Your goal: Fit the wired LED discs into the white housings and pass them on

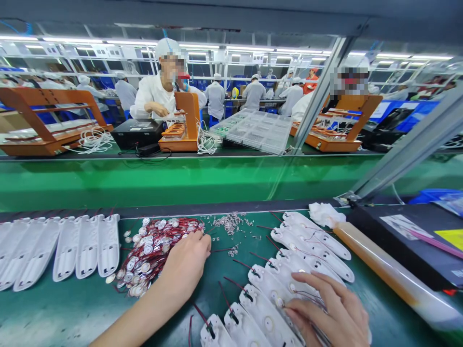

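Note:
My left hand (184, 264) rests on the green mat with its fingers curled at the right edge of a pile of small round discs with red wires (152, 248); whether it pinches one I cannot tell. My right hand (327, 308) lies with fingers spread on a fanned row of white plastic housings (289, 270) that have red wires and discs fitted in them. A small heap of tiny silver screws (231, 222) sits beyond both hands.
A second row of white housings (65, 246) lies at the left. A white cloth (323, 213), an amber bar (376, 262) and a black box (408, 238) stand at the right. Behind runs a green conveyor (181, 180); people in white coats work at orange fixtures (184, 127) beyond.

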A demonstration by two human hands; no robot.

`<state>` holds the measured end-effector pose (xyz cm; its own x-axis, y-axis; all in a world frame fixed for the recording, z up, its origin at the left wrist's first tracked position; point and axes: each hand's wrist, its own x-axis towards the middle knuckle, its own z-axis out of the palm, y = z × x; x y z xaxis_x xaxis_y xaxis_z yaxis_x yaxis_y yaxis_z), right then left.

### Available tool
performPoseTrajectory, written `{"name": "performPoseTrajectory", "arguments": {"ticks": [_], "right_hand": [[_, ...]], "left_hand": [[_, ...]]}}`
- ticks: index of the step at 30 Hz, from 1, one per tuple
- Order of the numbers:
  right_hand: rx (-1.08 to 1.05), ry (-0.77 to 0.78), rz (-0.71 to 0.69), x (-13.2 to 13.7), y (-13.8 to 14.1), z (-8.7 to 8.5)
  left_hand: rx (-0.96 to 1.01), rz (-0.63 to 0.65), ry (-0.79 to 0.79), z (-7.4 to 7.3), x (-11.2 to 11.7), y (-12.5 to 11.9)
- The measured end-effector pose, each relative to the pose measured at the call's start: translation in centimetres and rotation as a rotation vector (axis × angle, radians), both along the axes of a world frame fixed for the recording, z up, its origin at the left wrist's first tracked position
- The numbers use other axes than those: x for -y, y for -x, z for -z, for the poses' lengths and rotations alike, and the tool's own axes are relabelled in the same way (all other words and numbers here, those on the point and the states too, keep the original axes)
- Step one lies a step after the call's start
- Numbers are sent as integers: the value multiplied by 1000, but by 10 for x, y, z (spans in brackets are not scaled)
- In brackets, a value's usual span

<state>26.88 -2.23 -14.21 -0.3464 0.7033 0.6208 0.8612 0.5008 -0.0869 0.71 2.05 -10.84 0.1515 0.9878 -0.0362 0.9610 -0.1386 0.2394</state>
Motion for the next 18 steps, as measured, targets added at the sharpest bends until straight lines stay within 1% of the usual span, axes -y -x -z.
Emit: {"name": "performPoseTrajectory", "arguments": {"ticks": [3, 5, 11, 14, 18], "right_hand": [[-34, 40, 25, 0, 9, 2], [-40, 56, 38, -2, 11, 4], [-26, 77, 34, -3, 10, 7], [13, 65, 12, -3, 8, 4], [111, 49, -26, -4, 10, -1]], "left_hand": [[35, -18, -45, -11, 0, 2], [60, -29, -85, -15, 0, 5], [148, -44, -174, -17, 1, 9], [207, -43, -160, -20, 2, 9], [360, -4, -209, -24, 6, 6]]}}
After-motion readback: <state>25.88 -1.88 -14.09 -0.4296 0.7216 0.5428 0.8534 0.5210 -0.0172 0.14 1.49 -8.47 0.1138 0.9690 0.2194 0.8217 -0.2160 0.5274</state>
